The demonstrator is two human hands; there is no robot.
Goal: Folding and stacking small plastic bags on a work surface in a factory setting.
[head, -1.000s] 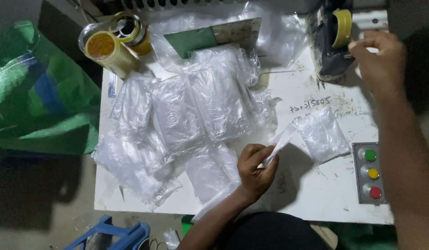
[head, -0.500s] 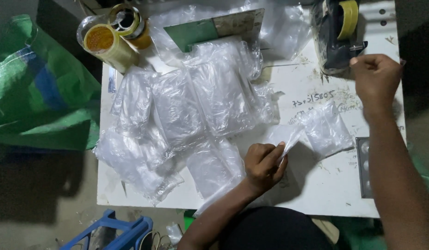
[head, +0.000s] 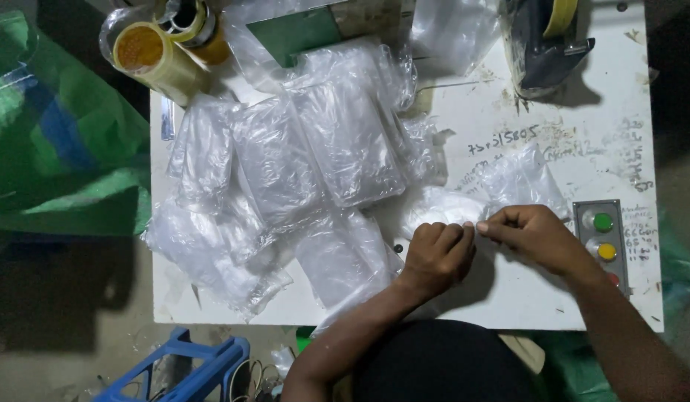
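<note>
My left hand (head: pixel 436 251) and right hand (head: pixel 529 232) meet fingertip to fingertip near the front edge of the white desk (head: pixel 501 130), both pinching the edge of a small crumpled clear plastic bag (head: pixel 508 184) that lies just behind my knuckles. I hold it low over the desk, probably so the thin film stays taut between my fingers. The heap of flat clear plastic packets (head: pixel 285 179) sits to my left, close by. The yellowish tape rolls (head: pixel 162 45) and dark tape dispenser (head: pixel 542 45) stand at the far edge, apart from my hands.
</note>
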